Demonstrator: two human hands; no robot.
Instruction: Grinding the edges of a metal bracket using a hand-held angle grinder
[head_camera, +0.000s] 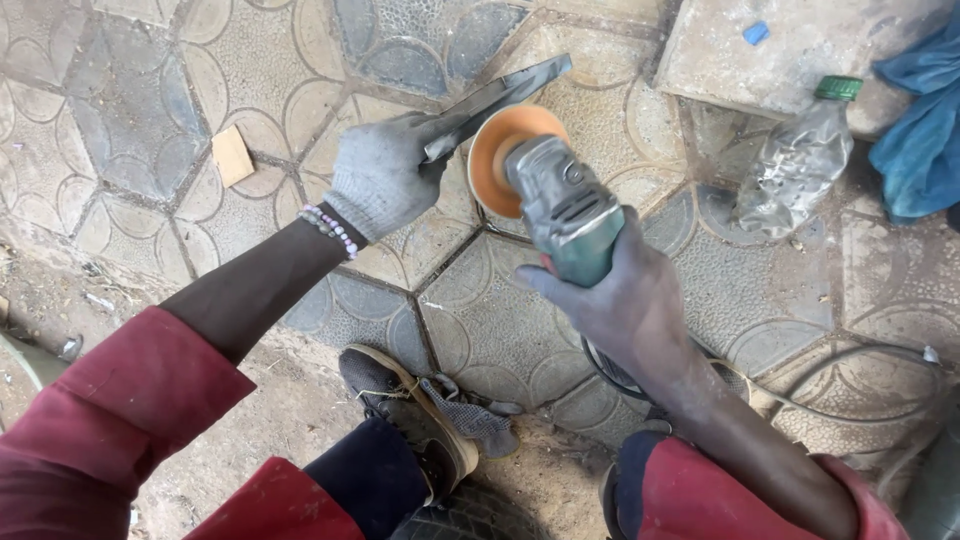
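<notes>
Gripping flat metal blade (497, 98), gloved left hand (383, 178); right hand (625, 300) round grinder (560, 205).

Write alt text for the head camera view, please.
A gloved left hand holds a metal blade against the orange disc of an angle grinder gripped by the bare right hand, above patterned floor tiles. A plastic bottle lies nearby.

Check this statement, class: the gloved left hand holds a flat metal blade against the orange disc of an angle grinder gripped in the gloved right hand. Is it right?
One detail is wrong: the right hand is bare. Only the left hand wears a grey glove. It holds the flat metal blade by the orange disc of the angle grinder, as the head view shows.
</notes>
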